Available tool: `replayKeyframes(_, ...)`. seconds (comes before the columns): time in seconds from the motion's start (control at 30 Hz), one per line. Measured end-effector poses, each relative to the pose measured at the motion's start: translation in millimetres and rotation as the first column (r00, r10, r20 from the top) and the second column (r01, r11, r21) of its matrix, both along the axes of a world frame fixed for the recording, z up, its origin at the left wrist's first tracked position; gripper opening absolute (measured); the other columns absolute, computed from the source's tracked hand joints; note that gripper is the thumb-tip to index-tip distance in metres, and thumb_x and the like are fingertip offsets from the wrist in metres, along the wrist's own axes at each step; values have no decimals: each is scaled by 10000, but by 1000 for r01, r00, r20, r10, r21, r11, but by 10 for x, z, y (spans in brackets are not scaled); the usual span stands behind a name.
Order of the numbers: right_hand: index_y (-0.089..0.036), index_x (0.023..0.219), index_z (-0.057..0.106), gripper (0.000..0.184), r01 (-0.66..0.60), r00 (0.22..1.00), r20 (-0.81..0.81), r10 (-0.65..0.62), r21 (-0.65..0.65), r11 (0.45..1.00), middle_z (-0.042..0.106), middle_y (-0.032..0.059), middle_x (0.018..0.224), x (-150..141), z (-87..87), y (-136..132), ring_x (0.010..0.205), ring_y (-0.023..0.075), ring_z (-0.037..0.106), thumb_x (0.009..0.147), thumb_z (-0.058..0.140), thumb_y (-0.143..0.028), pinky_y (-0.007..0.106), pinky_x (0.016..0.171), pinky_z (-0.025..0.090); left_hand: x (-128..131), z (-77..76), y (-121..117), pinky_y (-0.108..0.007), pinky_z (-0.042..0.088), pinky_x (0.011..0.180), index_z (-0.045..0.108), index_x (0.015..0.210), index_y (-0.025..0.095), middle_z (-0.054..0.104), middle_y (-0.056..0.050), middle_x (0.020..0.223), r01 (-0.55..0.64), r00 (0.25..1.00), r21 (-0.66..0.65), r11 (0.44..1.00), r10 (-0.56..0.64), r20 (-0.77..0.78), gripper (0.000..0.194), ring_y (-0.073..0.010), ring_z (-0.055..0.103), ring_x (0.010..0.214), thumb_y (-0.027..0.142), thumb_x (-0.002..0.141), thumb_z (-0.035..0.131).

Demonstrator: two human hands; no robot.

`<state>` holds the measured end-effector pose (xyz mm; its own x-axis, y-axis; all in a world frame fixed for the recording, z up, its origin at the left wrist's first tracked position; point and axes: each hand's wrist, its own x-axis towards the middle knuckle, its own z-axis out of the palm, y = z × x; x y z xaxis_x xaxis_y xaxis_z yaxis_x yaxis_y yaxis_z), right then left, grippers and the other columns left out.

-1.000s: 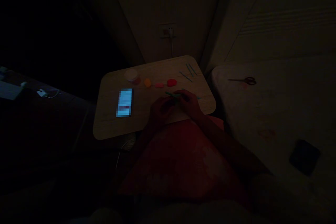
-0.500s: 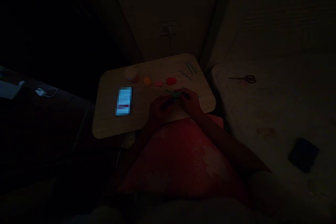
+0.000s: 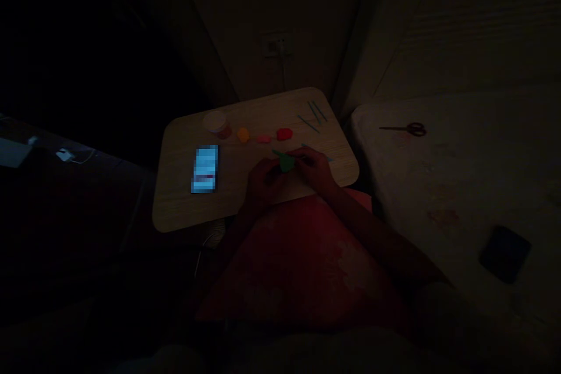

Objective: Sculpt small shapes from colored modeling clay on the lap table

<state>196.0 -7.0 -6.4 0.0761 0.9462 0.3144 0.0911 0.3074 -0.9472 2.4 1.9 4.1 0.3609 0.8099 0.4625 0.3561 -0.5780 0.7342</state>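
The green clay piece (image 3: 286, 163) is between the fingertips of both hands, raised just over the near part of the small table (image 3: 175, 201). It has a broad, rounded lower part, and a narrow tip sticks out at its top, pointing away to the left, beyond the fingers.

The right hand (image 3: 314, 167) comes in from the right with its fingers bent and nearly closed, thumb and fingertips pinching the right edge of the green clay piece. The left hand (image 3: 262, 180) is curled on the other side, a dark hollow showing between its thumb and fingers; its fingertips reach the left edge of the piece, though in this dim light I cannot tell how firmly they grip it.

Just beyond the fingers lies the red lump (image 3: 284, 134), with the pink lump (image 3: 263, 139) to its left and the orange lump (image 3: 243, 135) further left. Past that, well to the left of the fingertips, stands the lidded tub (image 3: 216, 124). The phone (image 3: 205, 169), its screen lit, lies flat to the left of the left hand's fingers, apart from them.

Beyond the right hand's fingers, toward the far right corner, lie three thin sticks (image 3: 309, 123). A blue tool (image 3: 330, 159) shows partly beside the right hand, which hides its middle. Well to the right of all the fingers, the scissors (image 3: 407, 128) rest on a pale padded surface (image 3: 394, 169).
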Motion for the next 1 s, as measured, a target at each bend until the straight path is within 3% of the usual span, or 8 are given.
replayKeyframes(0.27, -274, 1061, 771, 221, -6, 1000, -6, 6, 109, 994, 729, 65, 1095, 4, 48, -13, 1031, 217, 679, 862, 676, -284, 381, 923, 541, -9, -60, 21, -353, 585, 915, 647, 1184, 195, 726, -98, 1149, 7, 985, -166, 986, 22, 173, 365, -219, 713, 1039, 298, 843, 727)
replayKeyframes(0.47, -288, 1157, 718, 309, -10, 1000, 11, 9, 64, 998, 704, 73, 1205, -2, 69, -40, 1076, 230, 664, 852, 687, -333, 384, 911, 555, 8, -93, 29, -317, 606, 853, 627, 1122, 204, 742, -64, 1045, -2, 967, -245, 970, 65, 247, 342, -194, 727, 951, 271, 809, 749)
replayKeyframes(0.7, -281, 1133, 698, 309, -27, 999, -41, 26, -2, 1000, 717, 74, 1186, -9, 39, -27, 945, 211, 684, 845, 707, -392, 381, 864, 573, -38, -130, 94, -320, 614, 824, 607, 1102, 211, 744, -74, 1079, -62, 955, -271, 961, 136, 263, 362, -200, 728, 956, 397, 831, 759)
replayKeyframes(0.87, -270, 1108, 708, 339, -14, 998, -63, 15, 3, 1000, 733, 63, 1089, -28, 44, -17, 979, 221, 682, 836, 741, -469, 383, 900, 566, -54, -105, 107, -385, 611, 890, 624, 1146, 204, 751, -98, 1133, 5, 938, -300, 954, 100, 331, 449, -243, 735, 1011, 540, 864, 717)
replayKeyframes(1.0, -257, 1051, 729, 324, -6, 996, -93, 5, -10, 1000, 744, 54, 989, -39, 64, -46, 886, 208, 692, 833, 752, -496, 365, 824, 579, -56, -68, 90, -410, 608, 904, 660, 1148, 210, 760, -99, 1122, 57, 948, -333, 941, 53, 314, 487, -264, 733, 1020, 612, 874, 686)
